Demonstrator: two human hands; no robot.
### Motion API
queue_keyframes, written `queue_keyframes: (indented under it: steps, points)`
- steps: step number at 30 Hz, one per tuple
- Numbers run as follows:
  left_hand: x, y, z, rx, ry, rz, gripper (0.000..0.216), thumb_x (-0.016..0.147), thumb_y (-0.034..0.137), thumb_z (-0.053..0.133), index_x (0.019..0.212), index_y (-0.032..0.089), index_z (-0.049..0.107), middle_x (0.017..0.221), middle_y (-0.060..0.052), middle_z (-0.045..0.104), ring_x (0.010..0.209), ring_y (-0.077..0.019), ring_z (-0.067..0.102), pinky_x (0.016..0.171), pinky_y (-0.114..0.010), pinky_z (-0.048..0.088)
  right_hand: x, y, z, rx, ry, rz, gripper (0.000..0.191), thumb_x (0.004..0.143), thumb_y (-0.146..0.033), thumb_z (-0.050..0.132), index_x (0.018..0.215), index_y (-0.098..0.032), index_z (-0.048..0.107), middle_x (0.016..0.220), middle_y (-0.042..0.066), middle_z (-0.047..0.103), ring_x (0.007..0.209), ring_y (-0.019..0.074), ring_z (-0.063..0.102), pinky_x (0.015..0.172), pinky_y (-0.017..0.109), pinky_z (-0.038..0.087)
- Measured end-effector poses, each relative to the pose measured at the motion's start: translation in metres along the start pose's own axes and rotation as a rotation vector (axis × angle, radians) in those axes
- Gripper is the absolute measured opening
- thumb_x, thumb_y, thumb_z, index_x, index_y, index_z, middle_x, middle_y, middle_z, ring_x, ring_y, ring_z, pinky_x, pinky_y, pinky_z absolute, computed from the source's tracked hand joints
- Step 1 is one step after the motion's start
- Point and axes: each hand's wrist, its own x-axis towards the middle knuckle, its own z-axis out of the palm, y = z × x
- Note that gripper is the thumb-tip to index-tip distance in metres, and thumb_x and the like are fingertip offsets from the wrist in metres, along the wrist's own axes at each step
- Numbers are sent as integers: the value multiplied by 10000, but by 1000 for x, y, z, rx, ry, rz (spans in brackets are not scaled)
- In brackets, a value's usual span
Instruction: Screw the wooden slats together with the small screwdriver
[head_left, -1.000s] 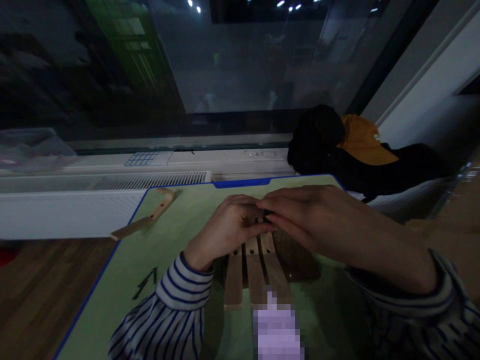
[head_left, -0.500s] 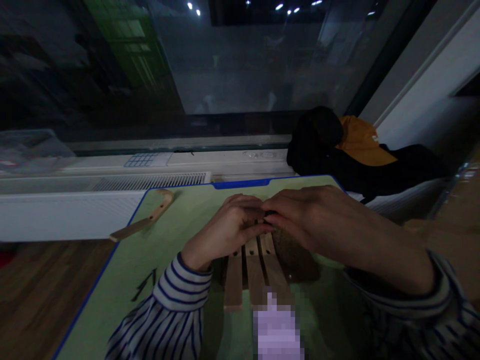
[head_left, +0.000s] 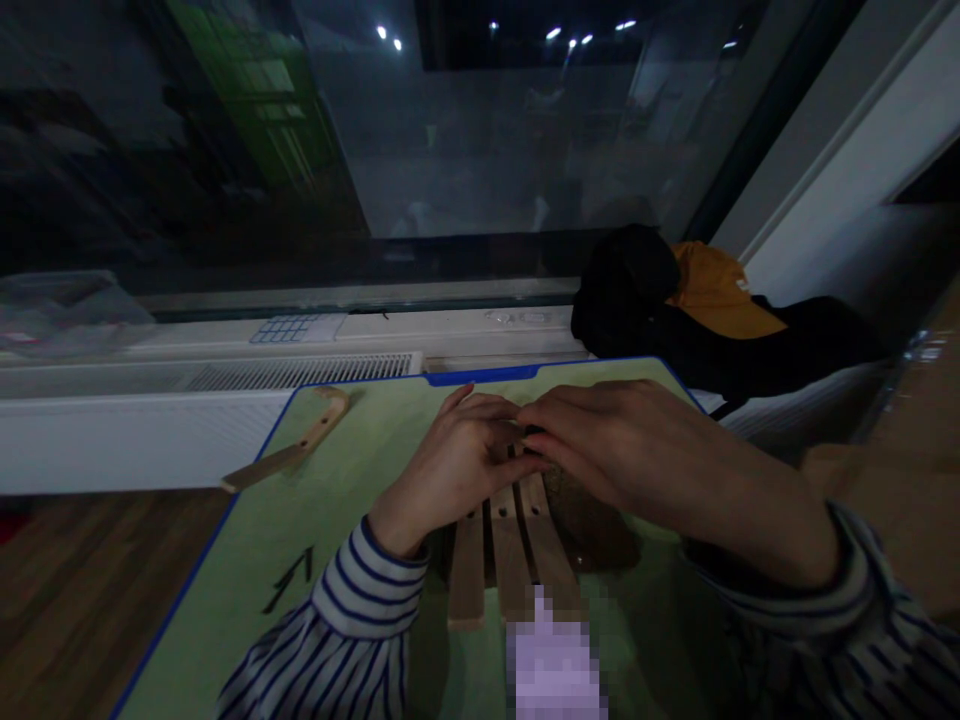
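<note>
Three pale wooden slats lie side by side on a green mat, with holes near their far ends. My left hand rests curled on the far end of the slats. My right hand reaches in from the right, its fingertips pinched against the left hand's fingers over a small dark thing I cannot make out. A dark brown flat piece lies under my right wrist beside the slats. Striped sleeves cover both forearms.
A curved wooden piece lies on the mat's far left corner. Small dark screws or pins lie at the left. A black bag with an orange cap sits on the sill at right. A white radiator runs behind the mat.
The view has shifted slightly, so everything sits a little lower. Both hands stay together over the slats' far end, with only small finger movements.
</note>
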Motion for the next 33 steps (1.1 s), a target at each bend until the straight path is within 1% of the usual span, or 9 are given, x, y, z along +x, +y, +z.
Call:
queue_keyframes:
  steps: [5,7,9,12,15,19,26,29,33]
  points:
    - [-1,1,0,-13,-4,-4,141,794,341,670,880,230,676,957,-17,683,981,-216,596,1027,-519,261,2,-1,0,-20,-13,13,246,887,-193,513,1128,-183,559,921,31,672,773,210,642,675,355,498]
    - [-1,1,1,-14,-10,-9,122,812,322,654,886,227,674,943,-18,681,969,-212,599,1016,-511,276,2,-2,-1,-15,-13,16,275,892,-199,504,1165,-192,541,961,35,671,810,215,643,699,366,508]
    - [-2,1,2,-19,-14,-10,116,817,323,647,868,222,673,934,-18,679,966,-212,601,1014,-506,277,1,-3,-2,9,-8,9,297,897,-208,499,1192,-194,525,1046,44,660,886,214,635,754,369,511]
    - [-2,0,2,-31,-14,-8,111,818,323,647,847,218,670,946,-17,680,983,-210,598,1023,-499,265,-1,-3,-2,43,-2,-9,283,892,-195,507,1173,-178,538,1124,52,640,958,200,620,821,351,501]
    - [-2,0,1,-46,-14,-3,88,821,302,647,856,226,671,987,-16,679,1004,-205,593,1032,-493,257,-1,-3,-2,51,-11,-35,272,869,-154,535,1139,-169,561,1122,59,647,961,195,624,834,343,496]
    - [-2,1,-1,-62,-17,7,86,829,298,637,873,232,671,985,-17,683,1009,-201,591,1031,-487,264,-1,-2,-2,55,-14,-47,257,852,-119,544,1101,-168,584,1106,64,657,952,193,630,834,336,490]
    - [-2,-1,-2,-88,-63,5,81,838,298,623,869,241,673,990,-14,684,1041,-213,572,1050,-513,229,-1,-3,-2,42,5,-35,168,868,-154,534,1022,-181,596,981,31,680,831,172,644,733,306,483]
    - [-3,-1,-3,-91,-97,-2,131,859,316,591,949,262,670,1033,-16,673,1081,-219,549,1060,-535,197,0,-4,-2,17,-6,-27,110,872,-172,536,961,-181,600,919,27,680,785,176,643,679,302,471]
    - [-3,0,-5,-96,-158,0,181,894,315,537,1032,278,647,1105,-19,653,1140,-220,512,1069,-549,164,-1,-5,-3,-36,-4,13,125,877,-205,539,992,-195,589,871,9,676,735,190,644,620,314,444]
